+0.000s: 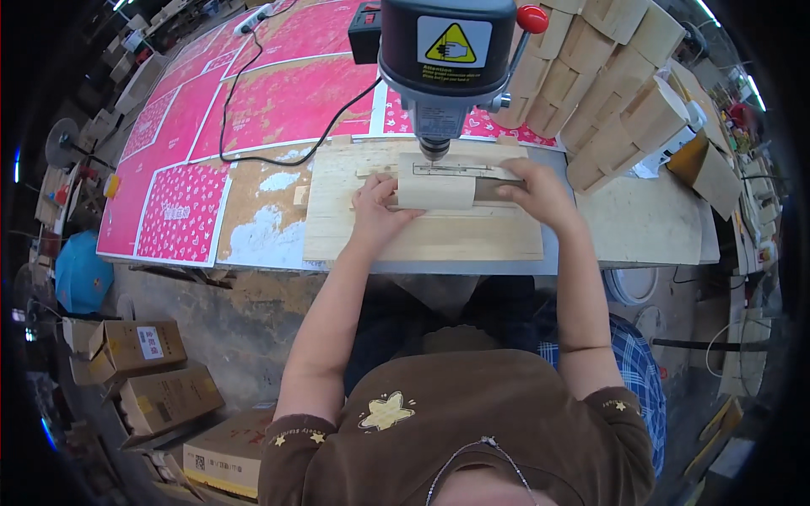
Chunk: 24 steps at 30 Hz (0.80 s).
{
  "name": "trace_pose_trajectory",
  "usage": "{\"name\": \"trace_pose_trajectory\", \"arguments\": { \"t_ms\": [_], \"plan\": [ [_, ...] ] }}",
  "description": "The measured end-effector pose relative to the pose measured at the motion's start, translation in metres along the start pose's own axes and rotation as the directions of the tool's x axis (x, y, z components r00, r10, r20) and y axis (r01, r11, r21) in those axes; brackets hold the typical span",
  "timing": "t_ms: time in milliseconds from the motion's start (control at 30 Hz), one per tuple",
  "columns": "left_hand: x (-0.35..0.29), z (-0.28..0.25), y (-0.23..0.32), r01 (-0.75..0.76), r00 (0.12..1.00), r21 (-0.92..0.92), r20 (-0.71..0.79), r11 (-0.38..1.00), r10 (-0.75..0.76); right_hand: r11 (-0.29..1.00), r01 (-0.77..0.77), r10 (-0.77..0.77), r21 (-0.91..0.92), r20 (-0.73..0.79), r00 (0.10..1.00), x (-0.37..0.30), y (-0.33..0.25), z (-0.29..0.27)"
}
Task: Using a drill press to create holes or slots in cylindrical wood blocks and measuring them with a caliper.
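Brown short-sleeved shirt (506, 396), yellow star print (387, 411); necklace (488, 441), seemingly beaded.

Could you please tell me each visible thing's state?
Left hand: spread at the pale wood's left side
Right hand: closed on the brown bar
Pale wood: lying over the bar
Brown bar: partly covered
Drill press: upright; bit contact unclear
Black cable: lying curved
Wooden pieces: stacked

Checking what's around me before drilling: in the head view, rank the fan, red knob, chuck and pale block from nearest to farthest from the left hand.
1. Block: immediately right of the left hand.
2. Chuck: ahead and slightly right.
3. Red knob: higher up, farther right.
4. Fan: away at the far left.
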<state>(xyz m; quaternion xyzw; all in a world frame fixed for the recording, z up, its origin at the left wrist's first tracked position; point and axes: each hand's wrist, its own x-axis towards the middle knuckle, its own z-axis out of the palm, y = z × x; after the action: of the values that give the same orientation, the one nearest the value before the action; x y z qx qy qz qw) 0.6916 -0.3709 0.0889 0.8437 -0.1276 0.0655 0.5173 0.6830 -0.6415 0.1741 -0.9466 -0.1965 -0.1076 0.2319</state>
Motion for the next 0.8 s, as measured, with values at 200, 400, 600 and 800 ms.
{"name": "trace_pose_trajectory", "arguments": {
  "t_ms": [200, 400, 600, 800],
  "plan": [
    [-0.022, -0.07, 0.009, 0.137, 0.988, -0.504, 0.129, 0.853, -0.083, 0.677, -0.342, 0.297, 0.652, 0.183, 0.937, -0.045, 0.01, 0.004],
    [-0.054, -0.168, 0.012, 0.328, 0.931, -0.639, 0.093, 0.696, -0.353, 0.457, -0.383, 0.361, 0.803, 0.227, 0.905, -0.058, 0.01, 0.013],
    [-0.091, -0.23, 0.006, 0.355, 0.809, -0.685, -0.115, 0.636, -0.576, 0.438, -0.452, 0.327, 0.777, 0.331, 0.885, -0.06, 0.017, 0.031],
    [-0.109, -0.298, -0.021, 0.525, 0.653, -0.157, -0.556, 0.837, -0.514, 0.498, -0.417, 0.32, 0.761, 0.286, 0.903, -0.06, 0.01, 0.04]
  ]
}}
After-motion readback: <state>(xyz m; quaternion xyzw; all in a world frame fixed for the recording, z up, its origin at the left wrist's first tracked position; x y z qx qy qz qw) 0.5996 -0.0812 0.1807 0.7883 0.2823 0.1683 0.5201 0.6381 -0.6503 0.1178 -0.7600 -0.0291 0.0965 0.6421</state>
